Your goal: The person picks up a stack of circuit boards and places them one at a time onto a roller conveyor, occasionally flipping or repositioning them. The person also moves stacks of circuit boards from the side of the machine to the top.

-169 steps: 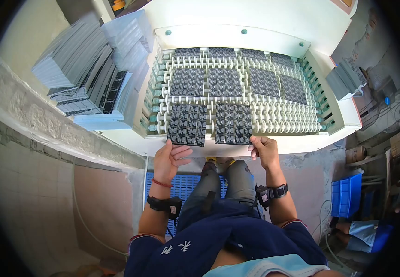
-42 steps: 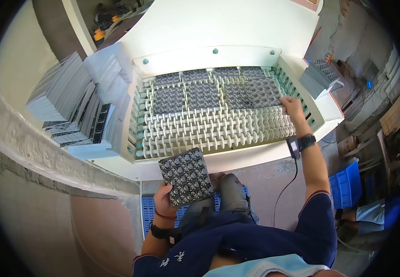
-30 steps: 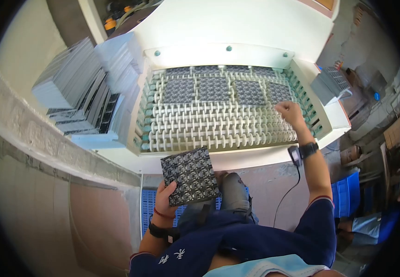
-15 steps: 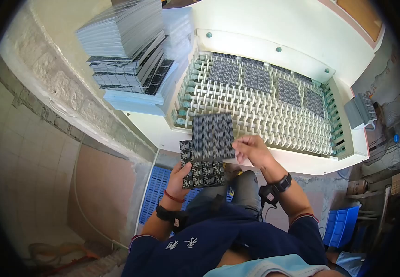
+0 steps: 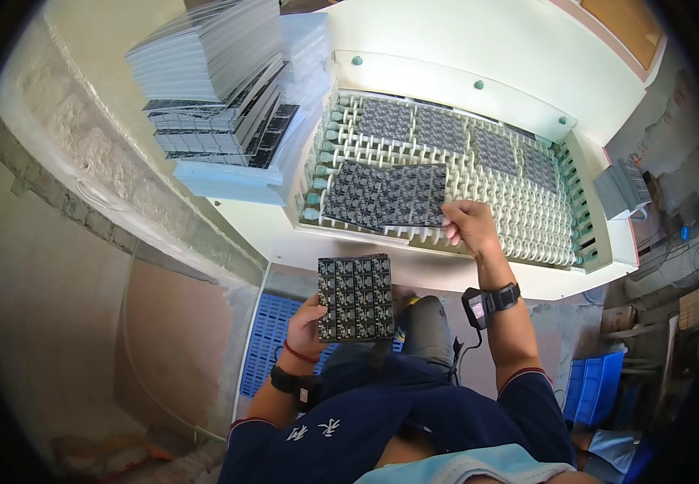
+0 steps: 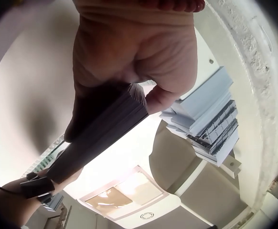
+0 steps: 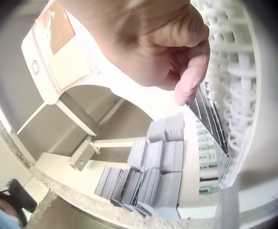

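Observation:
A stack of dark patterned boards [image 5: 355, 298] is gripped at its left edge by my left hand [image 5: 307, 327]; in the left wrist view the hand [image 6: 134, 52] wraps the stack [image 6: 103, 124], thumb and fingers on opposite faces. Over the front left of the white rollers [image 5: 519, 218], my right hand [image 5: 470, 228] pinches the right edge of a board [image 5: 416, 195]. That board overlaps another [image 5: 353, 194] lying tilted on the rollers. From the right wrist, fingertips of the hand [image 7: 163, 52] hold a thin board [image 7: 207, 119] by its edge.
Further back on the rollers lie several boards [image 5: 440, 129]. Tall stacks of boards and pale sheets [image 5: 212, 60] stand on the machine's left side. Another stack [image 5: 620, 189] is at its right. Blue crates [image 5: 594, 389] sit on the floor at right.
My right hand has moved from above the held stack up and right over the rollers with a board. Another board now lies on the front left rollers. My left hand still grips the stack.

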A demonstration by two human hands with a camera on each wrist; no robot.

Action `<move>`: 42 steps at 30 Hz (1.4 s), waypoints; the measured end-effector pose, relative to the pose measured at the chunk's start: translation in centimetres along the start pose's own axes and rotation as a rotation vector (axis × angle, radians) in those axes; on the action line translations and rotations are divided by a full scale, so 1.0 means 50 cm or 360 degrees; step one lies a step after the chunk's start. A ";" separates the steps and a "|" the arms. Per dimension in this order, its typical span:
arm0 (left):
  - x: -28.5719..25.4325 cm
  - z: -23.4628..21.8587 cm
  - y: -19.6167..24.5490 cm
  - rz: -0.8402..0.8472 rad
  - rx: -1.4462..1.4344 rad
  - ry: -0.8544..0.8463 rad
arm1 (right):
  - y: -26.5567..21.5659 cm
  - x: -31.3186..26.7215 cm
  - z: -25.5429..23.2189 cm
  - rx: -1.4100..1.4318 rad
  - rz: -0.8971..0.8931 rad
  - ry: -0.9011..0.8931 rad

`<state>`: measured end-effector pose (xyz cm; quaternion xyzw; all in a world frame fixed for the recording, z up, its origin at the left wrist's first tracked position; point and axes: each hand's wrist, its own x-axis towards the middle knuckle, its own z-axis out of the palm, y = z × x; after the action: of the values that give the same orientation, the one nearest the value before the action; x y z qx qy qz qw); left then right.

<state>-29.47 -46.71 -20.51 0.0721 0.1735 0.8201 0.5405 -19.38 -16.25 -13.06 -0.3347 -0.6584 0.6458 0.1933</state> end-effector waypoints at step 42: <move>0.068 0.046 -0.023 0.0003 0.0217 -0.0071 | 0.093 -0.049 -0.560 -0.1402 -0.0348 0.1125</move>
<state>-29.16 -42.72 -19.00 0.1272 0.2169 0.8051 0.5372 2.44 1.97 -14.64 -0.5092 -0.7915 0.1359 0.3095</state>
